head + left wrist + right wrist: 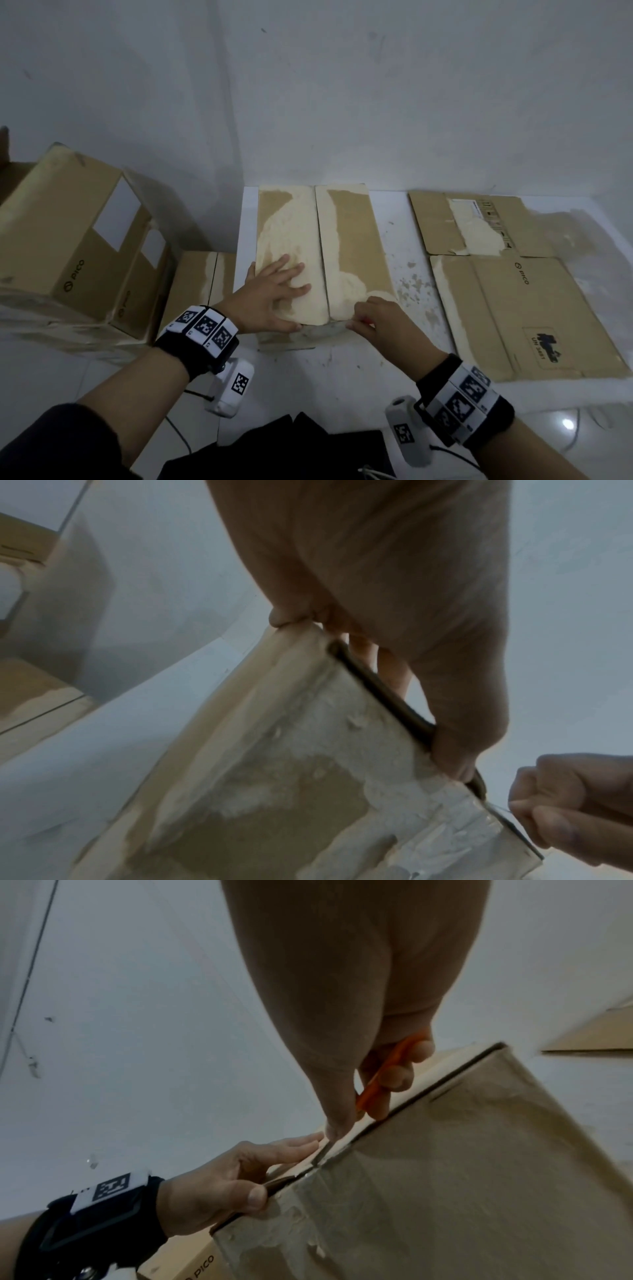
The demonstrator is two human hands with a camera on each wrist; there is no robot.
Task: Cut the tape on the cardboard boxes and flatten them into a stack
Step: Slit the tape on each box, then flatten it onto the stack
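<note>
Cardboard of the box (325, 253) looks light and stiff, so the left hand (274, 294) presses its flap with splayed fingers while the right hand (376, 317) clamps an orange cutter (387, 1074) at the seam.

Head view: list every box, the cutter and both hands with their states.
Middle box: upright, flaps closed.
Flattened boxes: lying flat, stacked.
Left boxes: still assembled.
Orange cutter: held at flap seam.
Left hand: flat on flap.
Right hand: gripping cutter.
</note>
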